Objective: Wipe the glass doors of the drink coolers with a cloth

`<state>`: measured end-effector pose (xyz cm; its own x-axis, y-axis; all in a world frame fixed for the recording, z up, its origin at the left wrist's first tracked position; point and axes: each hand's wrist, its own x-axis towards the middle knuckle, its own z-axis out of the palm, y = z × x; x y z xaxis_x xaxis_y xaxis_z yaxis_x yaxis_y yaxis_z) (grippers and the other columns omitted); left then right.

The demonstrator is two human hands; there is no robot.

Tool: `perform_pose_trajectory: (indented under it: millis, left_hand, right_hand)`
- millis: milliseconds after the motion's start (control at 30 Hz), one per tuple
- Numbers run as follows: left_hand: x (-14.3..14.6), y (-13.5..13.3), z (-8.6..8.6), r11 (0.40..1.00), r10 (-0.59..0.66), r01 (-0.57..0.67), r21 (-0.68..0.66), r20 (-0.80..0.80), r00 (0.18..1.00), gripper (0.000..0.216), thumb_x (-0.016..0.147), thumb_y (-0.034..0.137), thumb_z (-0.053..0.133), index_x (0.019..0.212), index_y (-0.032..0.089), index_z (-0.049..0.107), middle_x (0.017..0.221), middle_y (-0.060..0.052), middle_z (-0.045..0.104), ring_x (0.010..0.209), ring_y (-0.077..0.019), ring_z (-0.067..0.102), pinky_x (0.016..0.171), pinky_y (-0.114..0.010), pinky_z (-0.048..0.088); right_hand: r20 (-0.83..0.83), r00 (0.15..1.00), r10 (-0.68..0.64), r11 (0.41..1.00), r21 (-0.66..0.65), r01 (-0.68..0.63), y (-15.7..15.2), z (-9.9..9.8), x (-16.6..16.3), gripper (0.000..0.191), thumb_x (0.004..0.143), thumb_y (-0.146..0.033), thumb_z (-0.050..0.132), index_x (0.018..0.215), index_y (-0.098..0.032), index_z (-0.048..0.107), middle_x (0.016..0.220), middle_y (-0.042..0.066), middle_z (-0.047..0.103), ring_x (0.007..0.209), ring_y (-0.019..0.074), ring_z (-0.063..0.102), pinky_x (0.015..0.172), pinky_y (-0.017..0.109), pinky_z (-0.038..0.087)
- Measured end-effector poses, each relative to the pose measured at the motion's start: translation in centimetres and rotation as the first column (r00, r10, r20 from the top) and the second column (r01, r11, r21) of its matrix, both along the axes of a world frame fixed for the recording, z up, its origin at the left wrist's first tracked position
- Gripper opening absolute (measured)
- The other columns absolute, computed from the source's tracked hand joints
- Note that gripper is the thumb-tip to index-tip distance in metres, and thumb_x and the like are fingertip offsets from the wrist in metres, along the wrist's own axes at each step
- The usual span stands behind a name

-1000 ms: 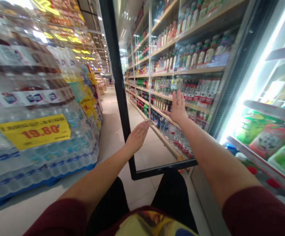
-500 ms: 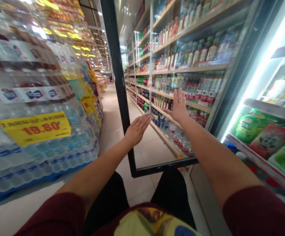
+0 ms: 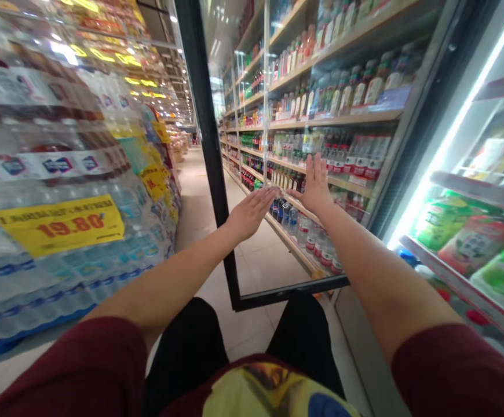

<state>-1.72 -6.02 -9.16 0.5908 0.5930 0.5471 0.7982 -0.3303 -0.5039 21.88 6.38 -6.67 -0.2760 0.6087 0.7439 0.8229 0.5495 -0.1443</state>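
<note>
Glass door (image 3: 212, 139), black-framed, stood open beside a lit cooler (image 3: 360, 341), in front of a person in maroon sleeves (image 3: 99, 359). The left hand (image 3: 251, 214), unclenched, stretched toward the door with fingers straight and together, its tips near the right hand (image 3: 316, 190). That right hand, likewise uncurled, was raised with fingers pointing up and thumb out; whether either hand touched the door could not be told. Bottles (image 3: 373, 90) on wooden shelves (image 3: 356, 119) showed through the door, and a yellow price sign (image 3: 61, 224) fronted stacked drinks (image 3: 52, 168) at left

Right grip (image 3: 316, 192) by glass door (image 3: 273, 133)
</note>
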Motion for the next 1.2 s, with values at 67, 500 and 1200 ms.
perform_pose_trajectory:
  millis: [67,500,1200]
  left_hand:
    - [-0.2,0.8,3.3,0.999,0.015,-0.016,0.031,0.041,0.999,0.065,0.102,0.004,0.037,0.167,0.005,0.037,0.175,-0.015,0.032,0.166,-0.0277,0.013,0.138,-0.048,0.020]
    - [0.1,0.8,1.8,0.998,-0.055,0.055,-0.024,0.001,0.998,0.063,0.105,0.008,0.037,0.168,0.013,0.039,0.173,-0.009,0.040,0.164,-0.0234,0.025,0.137,-0.043,0.023]
    - [-0.5,2.8,9.7,0.976,0.014,-0.073,0.206,0.278,0.961,0.070,0.102,0.007,0.037,0.171,0.005,0.025,0.180,-0.016,0.019,0.167,-0.0295,-0.002,0.138,-0.054,0.008]
  right_hand:
    - [-0.001,1.000,-0.009,1.000,0.015,0.009,-0.1,0.0,0.0,0.127,0.094,-0.054,0.079,0.176,-0.015,-0.010,0.181,0.019,-0.011,0.168,0.0408,-0.008,0.134,0.067,0.009]
    - [0.009,1.000,-0.013,1.000,0.004,0.013,-0.2,0.1,-0.1,0.126,0.095,-0.056,0.076,0.175,-0.013,-0.012,0.181,0.019,-0.012,0.167,0.0399,-0.013,0.135,0.065,0.008]
    - [-0.013,1.000,-0.012,1.000,0.016,0.012,-0.6,0.0,-0.1,0.129,0.094,-0.051,0.080,0.175,-0.014,-0.013,0.181,0.020,-0.010,0.167,0.0415,-0.011,0.134,0.068,0.011]
